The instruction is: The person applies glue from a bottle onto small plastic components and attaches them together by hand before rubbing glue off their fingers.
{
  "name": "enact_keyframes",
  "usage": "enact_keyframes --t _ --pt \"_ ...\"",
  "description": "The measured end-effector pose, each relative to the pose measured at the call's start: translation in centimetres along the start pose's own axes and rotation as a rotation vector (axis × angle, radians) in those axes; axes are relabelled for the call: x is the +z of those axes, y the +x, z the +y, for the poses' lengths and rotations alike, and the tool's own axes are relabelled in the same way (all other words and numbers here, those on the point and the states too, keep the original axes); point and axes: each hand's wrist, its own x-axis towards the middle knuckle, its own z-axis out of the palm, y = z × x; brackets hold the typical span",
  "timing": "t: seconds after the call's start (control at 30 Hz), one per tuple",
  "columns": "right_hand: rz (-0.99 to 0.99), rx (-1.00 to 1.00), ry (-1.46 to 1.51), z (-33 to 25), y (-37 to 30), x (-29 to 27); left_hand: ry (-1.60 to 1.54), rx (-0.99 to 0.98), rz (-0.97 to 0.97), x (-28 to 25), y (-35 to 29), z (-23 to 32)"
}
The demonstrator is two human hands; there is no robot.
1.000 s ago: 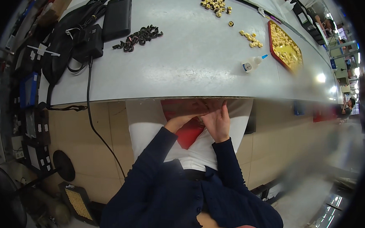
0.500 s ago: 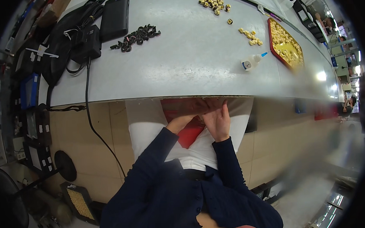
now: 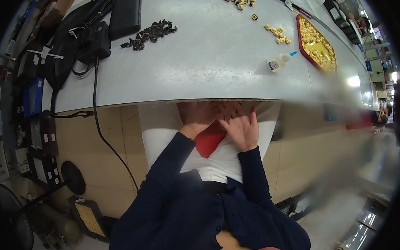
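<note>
L hand [image 3: 199, 119] and R hand [image 3: 241, 127] sit close together below the table edge [image 3: 163, 101], over a red tray [image 3: 209, 140] on the lap; grip unclear. On the table: glue bottle [image 3: 278, 62], yellow beads [image 3: 277, 33], black parts pile [image 3: 150, 32], red-rimmed tray w/ beads [image 3: 316, 41].

White glue bottle [image 3: 278, 62] lies beside red tray [image 3: 299, 35]

left hand [image 3: 199, 119] fingers: hidden under table [image 3: 197, 62] edge | red item [image 3: 208, 142]: partly covered | right side: blurred
</note>
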Motion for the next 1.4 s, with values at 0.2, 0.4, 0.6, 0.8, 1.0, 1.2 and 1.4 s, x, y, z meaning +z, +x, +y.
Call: enact_keyframes --t 0.2,0.4,0.6,0.8,1.0,1.2,1.4 --pt "0.139 0.139 0.169 0.4 -0.2 -0.7 -0.107 -0.102 -0.066 -1.3 0.5 0.4" --pt "0.176 0.152 0.205 0.8 0.5 -1.7 1.753 0.185 0.074 -2.6 1.2 0.5" --pt "0.171 0.136 0.218 0.7 0.3 -1.8 0.762 -0.03 0.015 -0.7 0.6 0.8" --pt "0.153 0.133 0.242 0.9 0.4 -1.6 0.138 -0.113 -0.069 -1.5 0.7 1.0" --pt "0.162 0.112 0.265 0.9 0.3 -1.7 0.086 -0.098 -0.217 -1.3 0.8 0.6" --pt "0.149 0.112 0.275 1.0 0.5 -1.5 0.453 -0.006 -0.242 -2.9 0.9 0.7" --pt "0.161 0.106 0.28 0.9 0.5 -1.6 0.119 -0.051 -0.158 -1.3 0.6 0.5"
